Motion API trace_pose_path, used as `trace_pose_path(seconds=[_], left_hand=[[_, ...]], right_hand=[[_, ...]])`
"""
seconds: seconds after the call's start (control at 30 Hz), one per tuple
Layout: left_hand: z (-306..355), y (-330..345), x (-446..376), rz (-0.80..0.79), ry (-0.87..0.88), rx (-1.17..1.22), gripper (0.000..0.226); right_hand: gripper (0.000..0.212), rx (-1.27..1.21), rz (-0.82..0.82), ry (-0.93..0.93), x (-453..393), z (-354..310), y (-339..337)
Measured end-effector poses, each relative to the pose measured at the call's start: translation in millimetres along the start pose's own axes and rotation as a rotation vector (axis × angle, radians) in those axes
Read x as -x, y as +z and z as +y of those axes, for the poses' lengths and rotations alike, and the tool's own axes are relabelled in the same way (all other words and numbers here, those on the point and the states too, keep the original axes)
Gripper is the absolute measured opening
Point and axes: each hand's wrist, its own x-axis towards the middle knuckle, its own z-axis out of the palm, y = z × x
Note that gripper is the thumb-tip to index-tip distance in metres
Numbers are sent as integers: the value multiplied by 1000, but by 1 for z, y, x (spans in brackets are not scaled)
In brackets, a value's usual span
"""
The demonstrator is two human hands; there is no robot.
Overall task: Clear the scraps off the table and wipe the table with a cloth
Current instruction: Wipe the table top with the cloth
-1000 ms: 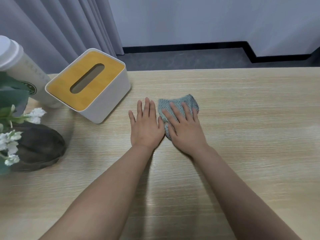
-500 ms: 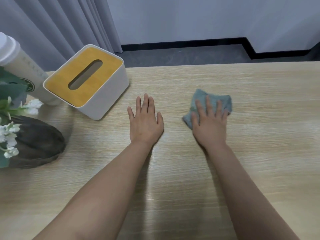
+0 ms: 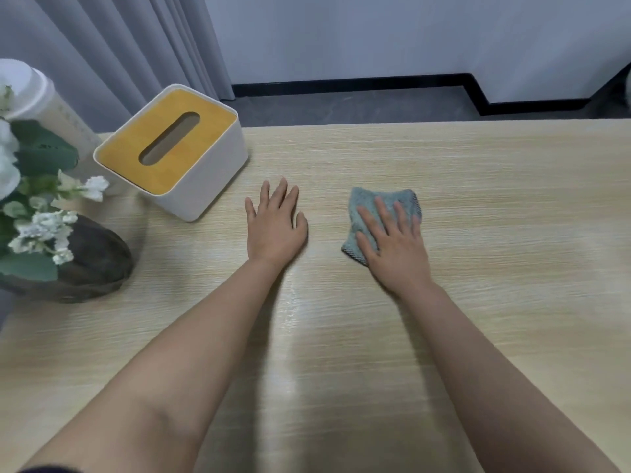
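Your wooden table (image 3: 478, 206) fills the view, no scraps showing on it. Over at far left sit the tissue box (image 3: 170, 151) and flower pot (image 3: 92, 264). The grey-green cloth (image 3: 379, 206) lies bunched at centre-right: soft, light, likely to ruck up, so press through the middle rather than an edge. Your right hand (image 3: 392, 244) lies flat on it, fingers straight. Your left hand (image 3: 275, 227) rests open-palmed on bare wood just beside, bracing.
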Motion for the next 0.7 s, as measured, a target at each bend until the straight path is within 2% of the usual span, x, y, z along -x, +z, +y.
trace_pose_path(seconds=[0.13,0.27,0.33,0.43,0.5,0.6,0.7], left_hand=[[-4,-5,12,-78,32,9,53],[-7,-10,50,-167,45,-10,55],[-9,-12,74,-197,43,-27,57],[-12,-15,104,-224,25,-56,57],[-12,-16,121,-234,11,-65,57],[-12,-16,141,-254,-2,-82,56],[-13,-17,155,-293,-8,-83,56]], right_hand=[[53,19,-26,130,14,16,-7],[52,0,-28,246,13,-4,-7],[53,10,-53,179,14,-29,-4],[53,33,-116,-92,25,-68,3],[51,36,-150,-195,31,-74,2],[49,45,-184,-209,25,-55,-8],[55,-1,-183,-60,18,-21,-22]])
